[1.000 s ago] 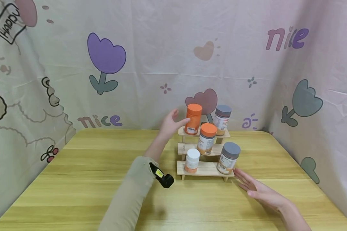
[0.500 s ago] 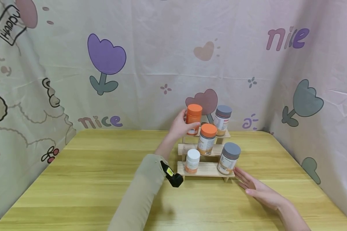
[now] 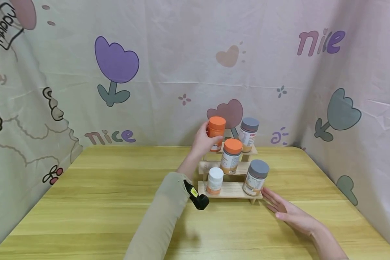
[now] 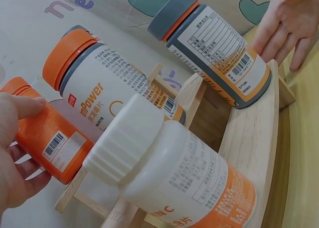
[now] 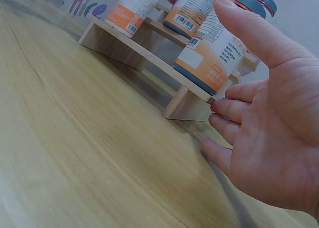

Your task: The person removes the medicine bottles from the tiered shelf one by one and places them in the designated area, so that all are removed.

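My left hand (image 3: 203, 141) holds an all-orange pill bottle (image 3: 216, 132) at the left of the top step of a small wooden tiered rack (image 3: 230, 187). In the left wrist view its thumb lies across the front of the bottle and the other fingers are round the far side. My right hand (image 3: 294, 216) is palm inward with straight, relaxed fingers, its fingertips right at the right end of the bottom step. Nearest to it stands a grey-lidded supplement jar (image 3: 256, 177). A white-capped bottle (image 4: 169, 173) stands at the left of that step.
On the middle step stands an orange-lidded jar (image 3: 232, 157), close in front of the held bottle. Another grey-lidded jar (image 3: 248, 135) is at the right of the top step. The rack rests on a wood-grain table (image 3: 94, 202), with a printed cloth (image 3: 169, 54) behind.
My left hand has moved right and closed round the orange bottle, from beside it earlier. The right hand and the rack have stayed in place. The head view has shifted slightly.
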`<state>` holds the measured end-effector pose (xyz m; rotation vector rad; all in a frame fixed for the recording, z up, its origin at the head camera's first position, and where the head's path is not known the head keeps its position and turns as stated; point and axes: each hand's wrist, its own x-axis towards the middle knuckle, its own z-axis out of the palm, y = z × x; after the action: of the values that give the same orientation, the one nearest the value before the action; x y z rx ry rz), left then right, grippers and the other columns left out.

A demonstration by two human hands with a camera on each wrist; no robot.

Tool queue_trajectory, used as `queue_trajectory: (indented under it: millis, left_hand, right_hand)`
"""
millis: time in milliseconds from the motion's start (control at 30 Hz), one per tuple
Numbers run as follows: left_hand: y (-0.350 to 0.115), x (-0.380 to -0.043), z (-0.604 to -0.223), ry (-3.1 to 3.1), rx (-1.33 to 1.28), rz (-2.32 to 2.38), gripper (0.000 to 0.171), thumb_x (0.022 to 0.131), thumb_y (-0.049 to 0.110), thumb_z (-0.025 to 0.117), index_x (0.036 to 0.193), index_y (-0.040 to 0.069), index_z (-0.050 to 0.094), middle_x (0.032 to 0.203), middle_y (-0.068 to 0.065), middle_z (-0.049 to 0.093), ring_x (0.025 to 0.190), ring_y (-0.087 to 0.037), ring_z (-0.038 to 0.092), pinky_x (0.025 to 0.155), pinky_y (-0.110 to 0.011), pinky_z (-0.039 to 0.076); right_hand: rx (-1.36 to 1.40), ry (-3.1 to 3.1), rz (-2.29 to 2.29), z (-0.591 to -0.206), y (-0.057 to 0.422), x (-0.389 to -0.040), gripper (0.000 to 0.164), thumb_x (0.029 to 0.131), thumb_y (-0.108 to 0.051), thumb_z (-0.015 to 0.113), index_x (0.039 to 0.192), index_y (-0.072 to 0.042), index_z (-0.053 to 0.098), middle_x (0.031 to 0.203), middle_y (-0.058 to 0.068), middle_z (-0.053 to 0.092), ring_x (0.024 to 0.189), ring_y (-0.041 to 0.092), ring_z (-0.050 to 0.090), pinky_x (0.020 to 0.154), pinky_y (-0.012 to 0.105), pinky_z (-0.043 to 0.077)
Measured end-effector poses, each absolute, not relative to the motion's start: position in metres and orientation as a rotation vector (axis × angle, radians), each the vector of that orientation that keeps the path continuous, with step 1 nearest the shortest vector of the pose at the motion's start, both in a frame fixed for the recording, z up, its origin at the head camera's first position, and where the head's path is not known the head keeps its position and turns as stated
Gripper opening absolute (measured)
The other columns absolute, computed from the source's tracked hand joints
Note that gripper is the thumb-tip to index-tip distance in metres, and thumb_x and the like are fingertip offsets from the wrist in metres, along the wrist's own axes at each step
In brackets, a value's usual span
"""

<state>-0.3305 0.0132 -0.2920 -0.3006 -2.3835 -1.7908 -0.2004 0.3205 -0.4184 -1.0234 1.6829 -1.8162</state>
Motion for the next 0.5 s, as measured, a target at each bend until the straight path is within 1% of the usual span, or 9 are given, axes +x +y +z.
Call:
queue_trajectory:
  millis: [267,400,500]
  left_hand:
    - [0.0111,-0.3289,-0.2928,-2.367,-0.299,-1.774,0.064,0.083,0.015,0.071,0.137,0.009,0.038,0.124,-0.009,0.052,0.111,-0.024,0.051,0.096,-0.042,0.041]
    - [0.0081,-0.3263,-0.2920,-2.335,-0.289,-1.783,0.063,0.082,0.017,0.072,0.135,0.008,0.039,0.122,-0.009,0.052,0.109,-0.024,0.052,0.095,-0.042,0.042]
    - [0.0044,-0.3239,-0.2912,-2.325,-0.280,-1.792,0.062,0.082,0.018,0.072,0.135,0.009,0.040,0.121,-0.008,0.052,0.108,-0.023,0.052,0.094,-0.042,0.043]
  right_hand:
    - [-1.031,1.647,-1.838,-0.4172,0.3183,-0.2005,0.066,0.097,0.000,0.038,0.142,0.008,-0.010,0.151,-0.012,0.015,0.137,0.006,0.015,0.107,0.020,0.017]
    - [-1.042,1.645,-1.837,-0.4169,0.3175,-0.2012,0.067,0.097,0.002,0.038,0.142,0.008,-0.011,0.154,-0.007,0.010,0.138,0.006,0.012,0.108,0.021,0.017]
    - [-1.013,1.673,-1.836,-0.4161,0.3164,-0.2018,0.068,0.096,0.002,0.038,0.143,0.006,-0.011,0.155,0.002,0.002,0.137,0.005,0.014,0.108,0.021,0.018]
